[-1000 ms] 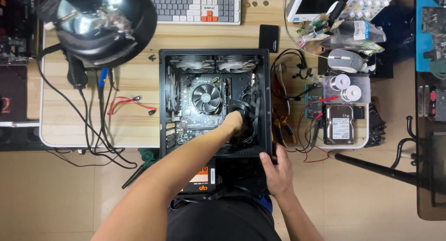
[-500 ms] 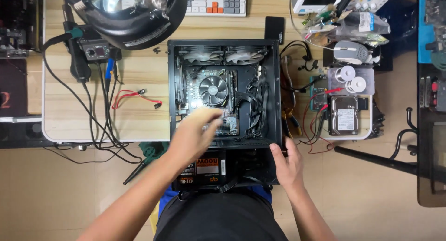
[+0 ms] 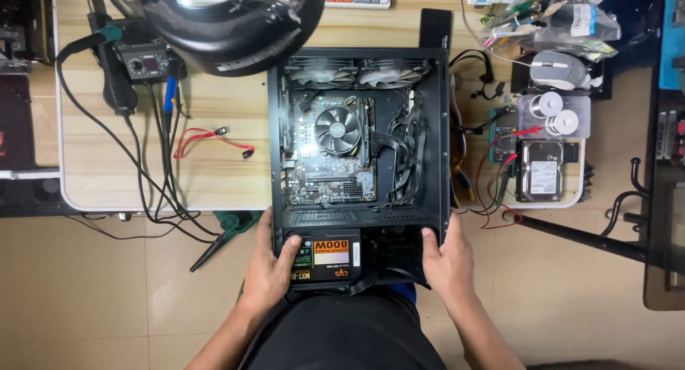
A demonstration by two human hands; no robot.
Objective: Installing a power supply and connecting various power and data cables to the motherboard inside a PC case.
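My bare arms and dark clothes

My left hand (image 3: 270, 270) and right hand (image 3: 448, 263) are bare, forearms unsleeved; I wear black, with a blue strip, perhaps a waistband.

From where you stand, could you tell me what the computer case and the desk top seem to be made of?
The case, held at its near corners by the left hand and right hand, looks like thin sheet metal painted matt black: flat folded walls, with vent slots on an inner panel. The desk top looks like pale wood or wood-look laminate, with faint grain, a smooth surface and a white edge.
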